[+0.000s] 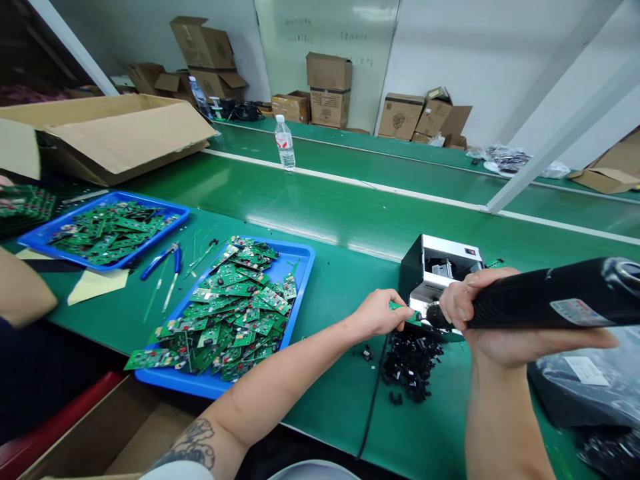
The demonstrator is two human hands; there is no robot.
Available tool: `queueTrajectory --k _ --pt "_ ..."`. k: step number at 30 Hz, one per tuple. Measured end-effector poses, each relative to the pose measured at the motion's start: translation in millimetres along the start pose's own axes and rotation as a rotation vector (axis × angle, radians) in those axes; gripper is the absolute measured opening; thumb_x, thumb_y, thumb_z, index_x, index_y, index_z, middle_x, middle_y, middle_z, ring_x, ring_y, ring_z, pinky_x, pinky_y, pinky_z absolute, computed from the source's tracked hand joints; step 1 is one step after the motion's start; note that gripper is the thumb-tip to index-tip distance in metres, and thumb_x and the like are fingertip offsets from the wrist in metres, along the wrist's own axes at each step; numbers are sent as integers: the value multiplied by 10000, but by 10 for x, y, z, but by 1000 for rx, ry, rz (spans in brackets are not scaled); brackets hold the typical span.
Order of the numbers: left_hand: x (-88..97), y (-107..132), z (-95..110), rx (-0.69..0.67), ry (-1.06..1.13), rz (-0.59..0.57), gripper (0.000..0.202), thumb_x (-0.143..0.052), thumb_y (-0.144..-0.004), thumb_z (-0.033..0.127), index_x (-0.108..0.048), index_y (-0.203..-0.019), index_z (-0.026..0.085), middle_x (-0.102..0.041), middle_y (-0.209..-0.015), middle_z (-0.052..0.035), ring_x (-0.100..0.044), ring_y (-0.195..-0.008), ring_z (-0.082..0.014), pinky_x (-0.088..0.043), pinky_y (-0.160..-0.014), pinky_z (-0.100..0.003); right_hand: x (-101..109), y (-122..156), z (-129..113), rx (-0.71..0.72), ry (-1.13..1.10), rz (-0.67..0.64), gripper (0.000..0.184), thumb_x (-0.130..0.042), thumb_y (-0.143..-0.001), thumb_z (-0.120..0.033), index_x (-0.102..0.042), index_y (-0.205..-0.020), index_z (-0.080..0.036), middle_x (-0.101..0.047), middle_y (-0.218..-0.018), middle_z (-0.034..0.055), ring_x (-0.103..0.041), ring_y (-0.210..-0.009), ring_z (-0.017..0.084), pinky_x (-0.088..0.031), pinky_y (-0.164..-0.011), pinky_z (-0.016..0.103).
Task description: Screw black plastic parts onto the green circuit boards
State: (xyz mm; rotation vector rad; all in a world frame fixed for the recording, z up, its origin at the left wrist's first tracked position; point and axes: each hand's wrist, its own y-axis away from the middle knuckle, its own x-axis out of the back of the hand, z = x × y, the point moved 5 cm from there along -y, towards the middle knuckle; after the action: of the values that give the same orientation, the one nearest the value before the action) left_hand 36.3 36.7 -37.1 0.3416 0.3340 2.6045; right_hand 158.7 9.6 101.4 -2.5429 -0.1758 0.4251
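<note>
A small green circuit board (pixel 406 312) is pinched in the fingers of my left hand (pixel 383 313), close to the front of a silver and black machine (pixel 425 267). My right hand (pixel 480 320) is wrapped round a black electric screwdriver (pixel 540 293), held nearly level. Its tip end reaches the circuit board; the exact contact is too small to make out. Below both hands lies a pile of small black plastic parts (pixel 411 365). Left of my forearm, a blue tray (pixel 306 280) is heaped with similar circuit boards (pixel 240 307).
A second blue tray (pixel 183 215) of boards, blue-handled pliers (pixel 173 263) and a cardboard box (pixel 125 133) are at the left, near another person's arm (pixel 23 290). A water bottle (pixel 285 143) stands behind. A black cable (pixel 373 400) crosses the bench. Plastic-wrapped goods (pixel 590 380) lie at right.
</note>
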Motion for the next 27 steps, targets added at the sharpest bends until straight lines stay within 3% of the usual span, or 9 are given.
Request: queueTrajectory --k 7,10,13,16,18,23,27 --pt "7 24 18 6 -17 -14 245 -624 -753 391 -599 -836 162 -627 -601 15 -458 -510 -89 -348 -527 -222 31 37 -8 -2 13 61 836 -411 -561 -965 -718 -801 -226 -510 -406 -10 -417 -278 143 -329 -308 267" --pt "37 38 48 -24 -14 -63 279 -621 -780 404 -583 -902 156 -632 -622 15 -484 -528 -93 -364 -530 -221 122 72 -101 -18 41 163 784 -472 -570 -934 -719 -871 -254 -526 -431 -21 -421 -301 136 -350 -342 270" --pt "86 48 106 -35 33 -197 364 -585 -836 467 -532 -1004 149 -656 -679 -4 -522 -535 -97 -399 -525 -228 388 212 -165 -93 73 352 763 -557 -563 -890 -692 -950 -247 -520 -483 -30 -427 -352 126 -362 -377 274" --pt "146 56 169 -20 87 -387 331 -543 -881 470 -532 -899 140 -693 -788 -75 -593 -603 -105 -441 -538 -232 775 493 -66 -262 86 558 750 -585 -563 -876 -627 -986 -257 -522 -610 -37 -449 -424 114 -376 -400 264" --pt "212 53 189 -11 110 -455 287 -595 -861 415 -549 -831 134 -706 -856 -108 -626 -682 -114 -464 -567 -229 1025 736 90 -405 125 673 719 -587 -577 -864 -572 -961 -256 -512 -701 -40 -458 -475 97 -392 -417 249" --pt "374 44 165 -48 145 -474 267 -709 -777 366 -628 -869 129 -705 -906 -91 -592 -697 -94 -464 -600 -229 1434 1217 461 -594 381 809 596 -697 -599 -685 -470 -895 -221 -537 -777 -30 -525 -559 116 -468 -476 279" --pt "449 45 123 -66 85 -407 312 -722 -760 406 -673 -898 131 -651 -803 -46 -561 -672 -97 -444 -584 -238 1636 1353 562 -693 730 820 533 -636 -648 -682 -520 -866 -209 -603 -756 20 -603 -708 217 -526 -674 405"
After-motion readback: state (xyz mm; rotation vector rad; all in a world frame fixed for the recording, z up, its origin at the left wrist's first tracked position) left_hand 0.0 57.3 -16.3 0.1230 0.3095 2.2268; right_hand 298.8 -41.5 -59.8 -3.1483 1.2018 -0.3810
